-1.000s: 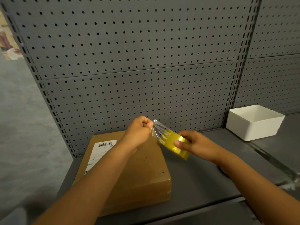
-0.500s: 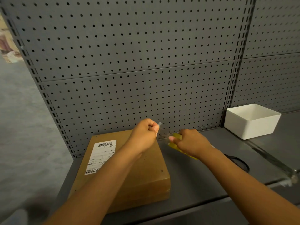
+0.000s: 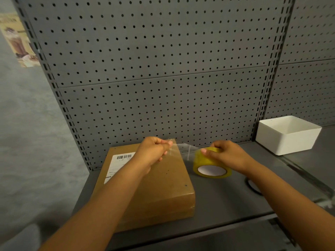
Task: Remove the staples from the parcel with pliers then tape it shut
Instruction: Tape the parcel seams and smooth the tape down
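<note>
Brown cardboard parcel (image 3: pixel 145 185) is lying on the grey shelf (image 3: pixel 226 201), left hand (image 3: pixel 154 151) pinching the clear tape strip (image 3: pixel 183 151) taut above it while right hand (image 3: pixel 228 153) is gripping the yellow roll (image 3: pixel 208 164) just right, seemingly readying a seal.

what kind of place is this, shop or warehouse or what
Probably a stockroom or retail back area, though that is a guess. Grey metal shelving with a perforated pegboard back panel, like shop fixtures, holds a brown parcel bearing a barcode label, a yellow tape roll and a white bin.
</note>
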Tool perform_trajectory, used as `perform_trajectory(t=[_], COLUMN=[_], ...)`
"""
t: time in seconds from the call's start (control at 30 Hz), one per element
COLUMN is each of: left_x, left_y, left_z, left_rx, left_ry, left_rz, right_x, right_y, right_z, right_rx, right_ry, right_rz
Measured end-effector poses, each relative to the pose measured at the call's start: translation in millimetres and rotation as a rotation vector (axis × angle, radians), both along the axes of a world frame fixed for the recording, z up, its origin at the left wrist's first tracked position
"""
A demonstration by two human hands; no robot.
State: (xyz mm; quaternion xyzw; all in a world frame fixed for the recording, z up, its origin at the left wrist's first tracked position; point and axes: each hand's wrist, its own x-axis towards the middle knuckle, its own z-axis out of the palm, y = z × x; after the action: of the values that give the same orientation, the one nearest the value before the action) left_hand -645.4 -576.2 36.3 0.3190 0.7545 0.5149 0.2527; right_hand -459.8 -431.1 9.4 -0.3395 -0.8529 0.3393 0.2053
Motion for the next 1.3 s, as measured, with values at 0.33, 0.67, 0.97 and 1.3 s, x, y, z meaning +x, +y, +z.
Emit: perform_trajectory(t=[0.33,0.67,0.97,1.3], left_x=[-2.9,-8.7,-4.7,-0.2], left_y=[-17.0,-33.1,-40.4,-41.7], left_z=[-12.7,-21.8,-34.7,-39.0], left_rx=[-0.028,-0.169,-0.277,-0.275], left_ry=[-0.029,0.23,0.451,0.561], left_rz=[0.155,0.105,0.054,0.047], right_x=[-15.7,-22.0,-23.7,-25.7], right_y=[-16.3,-12.9,-8.7,-5.2], right_z=[13.8,14.4,9.2,9.5], right_rx=[0.088,0.096,0.084,0.087], right_ry=[-0.011,-0.057,-0.106,-0.141], right_rz=[0.028,0.093,0.152,0.186])
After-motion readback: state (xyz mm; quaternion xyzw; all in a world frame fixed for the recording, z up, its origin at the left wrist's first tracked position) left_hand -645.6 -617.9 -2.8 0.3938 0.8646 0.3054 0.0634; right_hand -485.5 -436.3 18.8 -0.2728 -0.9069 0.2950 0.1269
